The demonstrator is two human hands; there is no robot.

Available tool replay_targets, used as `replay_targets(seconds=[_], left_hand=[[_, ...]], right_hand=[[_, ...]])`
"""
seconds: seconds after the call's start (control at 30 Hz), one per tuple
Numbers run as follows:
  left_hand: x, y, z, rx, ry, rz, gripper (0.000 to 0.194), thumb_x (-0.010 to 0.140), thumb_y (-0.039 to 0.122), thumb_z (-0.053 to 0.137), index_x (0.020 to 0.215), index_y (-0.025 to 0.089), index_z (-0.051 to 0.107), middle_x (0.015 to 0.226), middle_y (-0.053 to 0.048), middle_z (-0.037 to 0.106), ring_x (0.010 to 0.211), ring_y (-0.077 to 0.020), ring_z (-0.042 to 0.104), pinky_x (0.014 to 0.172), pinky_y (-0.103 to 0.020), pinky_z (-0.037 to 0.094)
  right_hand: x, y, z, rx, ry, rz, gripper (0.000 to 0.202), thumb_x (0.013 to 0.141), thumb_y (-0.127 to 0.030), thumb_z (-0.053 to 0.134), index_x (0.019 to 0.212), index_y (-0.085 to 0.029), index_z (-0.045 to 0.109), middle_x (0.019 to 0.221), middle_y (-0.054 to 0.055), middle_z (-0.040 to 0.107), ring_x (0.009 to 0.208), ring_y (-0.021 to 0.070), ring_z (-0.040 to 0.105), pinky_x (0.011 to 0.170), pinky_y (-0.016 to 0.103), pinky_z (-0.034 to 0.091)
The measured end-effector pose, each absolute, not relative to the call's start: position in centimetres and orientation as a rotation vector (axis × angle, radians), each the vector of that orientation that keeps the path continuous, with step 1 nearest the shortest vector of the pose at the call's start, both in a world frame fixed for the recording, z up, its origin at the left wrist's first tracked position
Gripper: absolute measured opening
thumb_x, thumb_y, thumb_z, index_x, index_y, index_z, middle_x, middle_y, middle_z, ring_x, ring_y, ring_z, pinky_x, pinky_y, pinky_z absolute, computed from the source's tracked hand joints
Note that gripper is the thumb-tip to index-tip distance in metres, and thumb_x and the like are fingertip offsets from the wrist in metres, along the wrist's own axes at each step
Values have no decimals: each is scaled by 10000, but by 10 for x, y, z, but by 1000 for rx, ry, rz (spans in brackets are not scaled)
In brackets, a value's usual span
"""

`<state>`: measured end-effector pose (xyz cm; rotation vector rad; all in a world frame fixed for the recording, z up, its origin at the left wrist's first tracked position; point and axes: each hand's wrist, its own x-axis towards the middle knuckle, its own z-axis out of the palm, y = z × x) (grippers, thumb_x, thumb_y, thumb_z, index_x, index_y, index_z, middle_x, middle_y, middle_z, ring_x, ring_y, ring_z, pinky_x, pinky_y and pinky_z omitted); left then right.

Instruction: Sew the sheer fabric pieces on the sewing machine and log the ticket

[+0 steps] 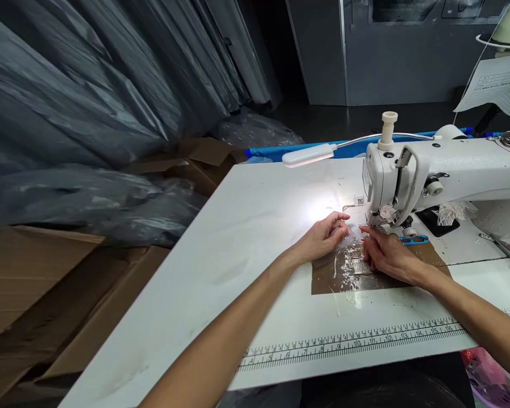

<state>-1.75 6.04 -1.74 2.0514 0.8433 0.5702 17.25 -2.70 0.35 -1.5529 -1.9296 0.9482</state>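
Note:
My left hand is closed, its fingertips pinching a thin see-through piece that looks like clear plastic. Across from it, my right hand has its index finger reaching to the same piece, with the other fingers curled under; what these grip is partly hidden. Small red marks show between the fingertips. Both hands are just in front of the needle area of a white sewing machine. Beneath them, a brown taped patch covers part of the white table.
A lit lamp shines over the work spot. Beside the right hand lies a blue clip-like tool; farther right are scissors. A ruler strip runs along the front edge. Cardboard boxes stand at left.

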Motion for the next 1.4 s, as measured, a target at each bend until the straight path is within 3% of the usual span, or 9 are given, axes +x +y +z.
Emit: replay_targets(seconds=[0.17, 0.23, 0.33, 0.47, 0.73, 0.87, 1.0, 1.23, 1.4], left_hand=[[-23, 60, -1, 2364, 840, 766, 213, 927, 269, 491, 1100, 173, 570, 1065, -95, 680, 956, -189, 642, 788, -344, 523], [-25, 59, 9, 2501, 870, 944, 162, 929, 257, 501, 1025, 177, 605, 1076, -92, 671, 1004, -202, 633, 840, -369, 523], [-26, 57, 18, 2576, 845, 956, 160, 948, 243, 479, 939, 175, 624, 934, -54, 679, 830, -156, 641, 744, -311, 530], [-23, 55, 14, 2606, 729, 687, 201, 952, 253, 473, 891, 166, 643, 868, -42, 661, 768, -140, 615, 685, -280, 502], [-20, 62, -8, 2497, 830, 430, 97, 876, 271, 621, 859, 191, 673, 903, -28, 633, 778, -141, 606, 694, -284, 488], [-16, 57, 1, 2524, 855, 393, 137, 903, 179, 523, 806, 173, 619, 852, -29, 617, 745, -138, 578, 673, -278, 460], [-17, 41, 15, 2557, 815, 242, 175, 947, 212, 445, 806, 175, 543, 801, -23, 597, 699, -142, 551, 636, -275, 424], [-24, 5, 8, 2483, 765, 398, 190, 976, 247, 395, 862, 187, 536, 816, -14, 612, 704, -136, 575, 626, -266, 448], [-27, 5, 0, 2425, 783, 506, 169, 967, 231, 437, 861, 186, 561, 807, -2, 638, 696, -127, 597, 616, -256, 477]], right_hand=[[210, -52, 2, -1668, -2122, 320, 327, 976, -260, 392, 1144, -162, 655, 787, 65, 657, 598, 176, 581, 559, 286, 449], [228, -58, -5, -1647, -2121, 62, 337, 984, -265, 364, 1071, -146, 668, 899, 111, 649, 738, 213, 609, 620, 309, 483], [247, -60, -16, -1580, -2161, -216, 336, 1000, -260, 363, 1091, -121, 656, 1044, 163, 621, 939, 274, 577, 750, 364, 496], [252, -58, -25, -1615, -2258, -401, 321, 1015, -232, 376, 1113, -134, 666, 916, 133, 622, 849, 263, 540, 685, 342, 421], [242, -67, -21, -1581, -2208, -411, 368, 1038, -221, 308, 881, -144, 632, 798, 90, 610, 779, 228, 538, 676, 338, 347], [236, -77, -13, -1556, -2008, 257, 370, 1025, -354, 303, 750, -197, 494, 698, 59, 597, 635, 183, 554, 582, 297, 412], [232, -85, -6, -1558, -1823, 743, 264, 1002, -405, 322, 940, -201, 477, 652, 12, 623, 547, 168, 586, 560, 289, 470], [213, -72, -9, -1772, -2276, 132, 384, 1038, -333, 318, 1252, -172, 593, 1049, 119, 691, 751, 226, 667, 568, 301, 461], [192, -55, -10, -1733, -2497, -169, 307, 1011, -228, 434, 1240, -120, 607, 1006, 165, 679, 900, 263, 642, 589, 296, 456]])
